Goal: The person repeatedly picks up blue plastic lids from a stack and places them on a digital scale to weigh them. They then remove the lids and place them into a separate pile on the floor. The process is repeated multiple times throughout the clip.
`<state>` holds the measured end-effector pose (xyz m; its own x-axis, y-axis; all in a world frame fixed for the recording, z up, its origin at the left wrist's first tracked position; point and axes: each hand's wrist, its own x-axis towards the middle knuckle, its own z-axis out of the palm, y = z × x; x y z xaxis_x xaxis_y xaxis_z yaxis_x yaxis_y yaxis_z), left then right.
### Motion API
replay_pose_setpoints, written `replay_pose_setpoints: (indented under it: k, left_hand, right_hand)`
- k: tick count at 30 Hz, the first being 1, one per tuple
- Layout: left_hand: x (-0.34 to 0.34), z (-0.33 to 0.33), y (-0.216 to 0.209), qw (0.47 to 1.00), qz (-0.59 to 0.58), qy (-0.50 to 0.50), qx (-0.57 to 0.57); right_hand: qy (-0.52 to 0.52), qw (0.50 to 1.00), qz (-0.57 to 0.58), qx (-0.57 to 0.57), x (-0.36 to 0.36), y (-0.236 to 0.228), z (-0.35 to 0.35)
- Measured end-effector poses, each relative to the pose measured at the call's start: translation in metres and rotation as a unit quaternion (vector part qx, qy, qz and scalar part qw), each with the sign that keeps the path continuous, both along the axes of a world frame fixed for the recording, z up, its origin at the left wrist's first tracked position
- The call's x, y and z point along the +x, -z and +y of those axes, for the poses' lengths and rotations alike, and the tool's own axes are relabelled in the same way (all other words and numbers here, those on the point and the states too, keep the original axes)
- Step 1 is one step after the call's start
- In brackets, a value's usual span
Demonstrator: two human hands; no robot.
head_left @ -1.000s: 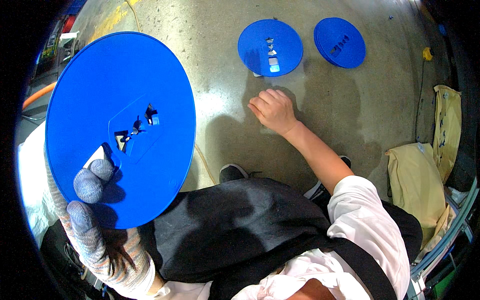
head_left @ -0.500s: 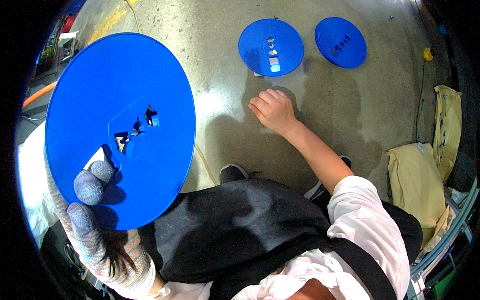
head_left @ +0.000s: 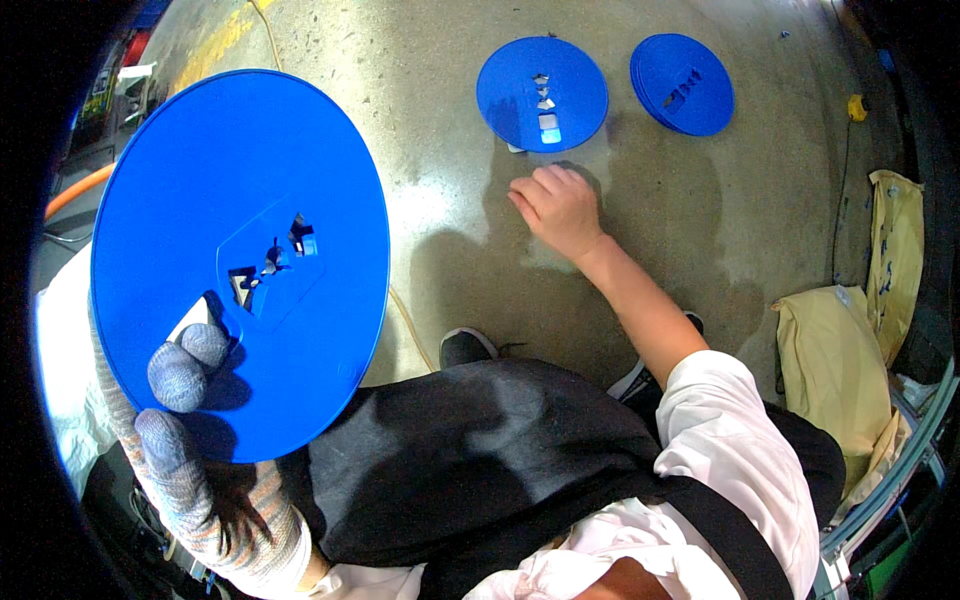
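Observation:
A large blue plastic reel disc (head_left: 300, 380), with angular cut-outs near its middle, is held up on the left side. My left hand (head_left: 178, 470), in a grey knitted glove, grips it. Two fingertips come through an opening in the disc's face and the thumb lies by its lower rim; the other fingers are behind it. My bare right hand (head_left: 562, 210) hovers over the floor, fingers curled in. What it holds, if anything, is hidden. Just beyond it a smaller-looking blue disc (head_left: 500, 95) lies on the floor, apart from the hand.
Further right are stacked blue discs (head_left: 715, 100). Tan bags (head_left: 825, 340) stand along the right side, close to a metal frame (head_left: 915, 450). A yellow object (head_left: 857, 108) with a dark cord lies at the far right. An orange hose (head_left: 80, 190) crosses the left edge.
My right hand has shifted slightly right and its wrist has turned a little. The disc in my left hand has dipped very slightly.

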<state>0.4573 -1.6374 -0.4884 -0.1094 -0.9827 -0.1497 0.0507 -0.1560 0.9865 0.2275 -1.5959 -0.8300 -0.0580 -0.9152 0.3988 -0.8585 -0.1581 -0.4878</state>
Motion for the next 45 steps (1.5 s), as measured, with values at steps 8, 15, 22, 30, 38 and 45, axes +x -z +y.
replay_pose_setpoints:
  k: [8, 15, 22, 30, 38, 45]
  left_hand:
    - [-0.004, -0.002, 0.000, 1.000, 0.007, 0.014, 0.007]
    - [-0.002, 0.002, 0.000, 0.999, -0.006, -0.032, 0.009]
    - [0.003, 0.001, 0.002, 0.998, -0.037, -0.055, 0.008]
    - [0.000, -0.007, 0.004, 0.999, -0.038, -0.023, 0.005]
    - [-0.003, -0.008, 0.004, 0.999, -0.039, -0.014, 0.004]
    - [-0.009, -0.009, 0.006, 1.000, -0.020, -0.003, -0.001]
  right_hand:
    - [0.087, 0.993, 0.055, 0.064, -0.031, 0.002, -0.010]
    - [0.079, 0.990, 0.094, 0.073, -0.039, 0.003, -0.014]
    - [0.066, 0.982, 0.146, 0.099, -0.053, 0.007, -0.023]
    - [0.243, 0.958, 0.149, 0.020, -0.112, -0.019, -0.031]
    - [0.356, 0.900, 0.204, 0.146, -0.197, 0.004, -0.003]
    - [0.360, 0.906, 0.207, 0.080, -0.184, 0.001, -0.007]
